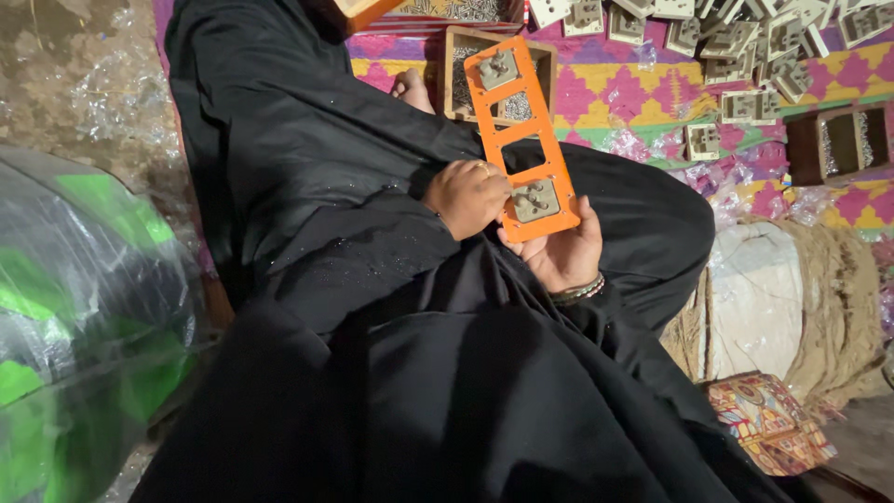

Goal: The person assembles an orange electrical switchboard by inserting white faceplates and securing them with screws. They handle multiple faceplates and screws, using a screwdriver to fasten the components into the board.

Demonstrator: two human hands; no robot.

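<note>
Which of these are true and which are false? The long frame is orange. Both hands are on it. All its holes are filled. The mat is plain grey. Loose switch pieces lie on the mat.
1. The long frame is orange. True.
2. Both hands are on it. True: the left hand touches its edge and the right hand supports its lower end.
3. All its holes are filled. False: only the top and bottom holes hold a part; the middle ones are open.
4. The mat is plain grey. False: it is patterned in pink, yellow and purple.
5. Loose switch pieces lie on the mat. True.
</note>
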